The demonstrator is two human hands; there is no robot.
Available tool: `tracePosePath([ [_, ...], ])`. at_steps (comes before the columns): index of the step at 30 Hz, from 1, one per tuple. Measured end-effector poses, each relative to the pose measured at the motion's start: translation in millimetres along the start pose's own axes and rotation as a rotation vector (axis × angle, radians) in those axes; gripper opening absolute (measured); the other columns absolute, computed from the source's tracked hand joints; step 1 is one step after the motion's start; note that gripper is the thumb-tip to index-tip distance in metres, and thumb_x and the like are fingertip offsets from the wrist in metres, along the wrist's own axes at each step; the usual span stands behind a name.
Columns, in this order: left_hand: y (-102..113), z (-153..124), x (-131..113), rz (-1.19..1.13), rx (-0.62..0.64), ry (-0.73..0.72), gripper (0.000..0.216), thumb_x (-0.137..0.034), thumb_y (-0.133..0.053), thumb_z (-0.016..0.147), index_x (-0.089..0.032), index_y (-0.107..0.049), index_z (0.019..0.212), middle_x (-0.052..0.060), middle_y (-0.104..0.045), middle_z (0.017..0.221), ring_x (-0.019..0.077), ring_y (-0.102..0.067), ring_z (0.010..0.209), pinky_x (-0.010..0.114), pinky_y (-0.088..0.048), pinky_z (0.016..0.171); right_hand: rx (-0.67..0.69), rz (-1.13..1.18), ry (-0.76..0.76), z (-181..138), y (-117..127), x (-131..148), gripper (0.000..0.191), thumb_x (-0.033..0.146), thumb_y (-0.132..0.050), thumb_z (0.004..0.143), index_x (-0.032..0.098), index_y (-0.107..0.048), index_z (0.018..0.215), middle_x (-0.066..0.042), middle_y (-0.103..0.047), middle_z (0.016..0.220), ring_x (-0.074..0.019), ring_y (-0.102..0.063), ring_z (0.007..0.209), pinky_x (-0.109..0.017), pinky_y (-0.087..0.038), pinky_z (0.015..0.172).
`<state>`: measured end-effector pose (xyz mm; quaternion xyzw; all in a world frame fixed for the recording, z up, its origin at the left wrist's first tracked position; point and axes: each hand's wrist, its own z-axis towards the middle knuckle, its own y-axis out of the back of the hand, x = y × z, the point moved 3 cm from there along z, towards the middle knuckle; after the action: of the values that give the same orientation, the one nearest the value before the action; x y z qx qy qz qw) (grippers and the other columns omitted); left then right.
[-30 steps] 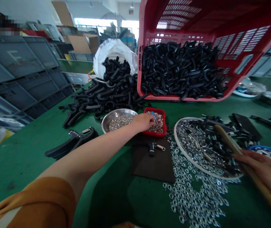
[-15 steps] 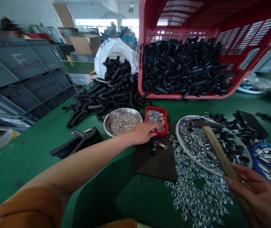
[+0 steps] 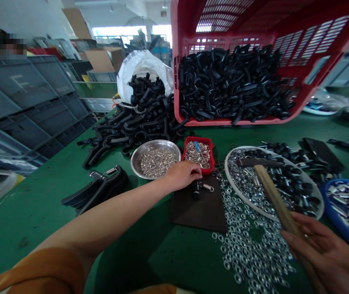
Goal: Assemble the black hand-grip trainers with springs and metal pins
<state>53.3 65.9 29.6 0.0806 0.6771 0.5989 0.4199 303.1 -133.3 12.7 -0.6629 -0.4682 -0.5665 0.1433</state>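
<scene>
My left hand [image 3: 183,175] is closed in a pinch over the far edge of a dark square mat [image 3: 197,216], just in front of the red tray [image 3: 213,161] of small metal pins. What sits between its fingertips is hidden. Right under the fingers a short black plastic part [image 3: 196,191] lies on the mat, with a coil spring [image 3: 206,187] beside it. My right hand [image 3: 324,249] grips the wooden handle of a hammer [image 3: 272,190]. The hammer's head hangs over a round white tray [image 3: 231,179] with nuts and black knobs.
Loose metal nuts [image 3: 254,253] cover the green table right of the mat. A steel bowl [image 3: 134,165] holds small metal pieces. Black handles [image 3: 137,126] pile up behind, near a red basket [image 3: 176,81]. A blue bowl [image 3: 327,212] stands at far right, assembled handles [image 3: 101,188] at left.
The view has shifted slightly. The hammer has moved slightly left with my right hand. My left hand stays pinched over the black part.
</scene>
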Motion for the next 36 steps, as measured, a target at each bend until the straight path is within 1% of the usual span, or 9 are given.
tracePosePath([
  [11,-6.7,-9.0,0.4,-0.043,-0.097,0.108,0.015,-0.038,-0.057,0.077,-0.025,-0.065,0.080,-0.003,-0.065,0.085,0.0145,-0.058,0.077,0.027,-0.042,0.064,-0.036,0.044,-0.048,-9.8,-2.1,7.8,0.078,0.041,-0.078,0.028,0.024,-0.057,0.101,-0.009,-0.064,0.104,-0.0317,-0.060,0.095,-0.025,-0.055,0.049],
  [18,-13.8,-22.1,-6.7,0.191,-0.217,-0.013,0.017,-0.033,-0.048,0.084,-0.023,-0.062,0.083,-0.001,-0.064,0.087,0.0152,-0.056,0.082,0.026,-0.042,0.066,-0.004,-0.043,0.169,-19.8,-0.9,2.6,0.066,0.043,-0.077,0.036,0.026,-0.058,0.097,-0.005,-0.069,0.090,-0.0270,-0.066,0.077,-0.030,-0.058,0.060],
  [20,-12.6,-23.9,-7.6,0.227,-0.193,-0.030,0.019,-0.033,-0.046,0.085,-0.023,-0.062,0.083,-0.001,-0.064,0.087,0.0157,-0.056,0.083,0.026,-0.042,0.068,0.042,-0.166,0.298,-26.1,-5.8,3.8,0.062,0.044,-0.075,0.045,0.026,-0.057,0.102,-0.006,-0.069,0.088,-0.0257,-0.066,0.069,-0.033,-0.058,0.059],
  [23,-6.4,-29.3,-7.6,0.266,-0.140,-0.033,0.027,-0.042,-0.043,0.085,-0.023,-0.062,0.089,0.001,-0.065,0.091,0.0180,-0.055,0.085,0.029,-0.042,0.072,0.046,-0.439,0.735,-38.2,-19.3,16.3,0.049,0.038,-0.067,0.062,0.025,-0.057,0.109,-0.007,-0.067,0.098,-0.0253,-0.066,0.078,-0.037,-0.056,0.072],
  [25,-2.4,-36.7,-6.7,0.293,-0.128,-0.033,0.044,-0.056,-0.044,0.079,-0.021,-0.059,0.101,0.005,-0.063,0.100,0.0213,-0.053,0.091,0.033,-0.041,0.077,0.066,-0.580,1.043,-44.4,-32.1,24.4,0.048,0.030,-0.060,0.070,0.025,-0.054,0.117,-0.007,-0.064,0.106,-0.0248,-0.064,0.088,-0.038,-0.053,0.079],
  [27,-2.3,-45.3,-5.3,0.317,-0.118,-0.034,0.068,-0.070,-0.047,0.067,-0.018,-0.055,0.110,0.008,-0.060,0.107,0.0246,-0.050,0.096,0.035,-0.040,0.082,0.126,-0.677,1.228,-44.5,-43.9,29.1,0.050,0.025,-0.053,0.076,0.026,-0.046,0.126,-0.007,-0.063,0.109,-0.0229,-0.063,0.089,-0.034,-0.055,0.074],
  [29,-6.1,-52.0,-3.1,0.334,-0.116,-0.016,0.077,-0.074,-0.049,0.059,-0.017,-0.054,0.111,0.009,-0.059,0.106,0.0254,-0.049,0.096,0.035,-0.038,0.083,0.183,-0.759,1.298,-41.0,-51.1,33.1,0.052,0.022,-0.046,0.080,0.026,-0.038,0.132,-0.008,-0.064,0.105,-0.0211,-0.065,0.084,-0.031,-0.056,0.066],
  [32,-14.1,-55.3,0.3,0.349,-0.155,0.018,0.068,-0.071,-0.051,0.062,-0.020,-0.056,0.107,0.006,-0.059,0.102,0.0233,-0.049,0.089,0.034,-0.038,0.079,0.190,-0.838,1.337,-40.9,-50.2,43.7,0.057,0.022,-0.043,0.082,0.027,-0.027,0.137,-0.008,-0.064,0.104,-0.0199,-0.065,0.083,-0.031,-0.056,0.066],
  [36,-19.9,-53.2,2.9,0.350,-0.213,0.012,0.066,-0.070,-0.052,0.062,-0.020,-0.057,0.104,0.005,-0.059,0.099,0.0228,-0.047,0.086,0.034,-0.037,0.078,0.001,-0.879,1.428,-52.5,-43.4,57.5,0.064,0.019,-0.050,0.079,0.029,-0.026,0.137,-0.007,-0.061,0.113,-0.0220,-0.062,0.093,-0.037,-0.052,0.080],
])
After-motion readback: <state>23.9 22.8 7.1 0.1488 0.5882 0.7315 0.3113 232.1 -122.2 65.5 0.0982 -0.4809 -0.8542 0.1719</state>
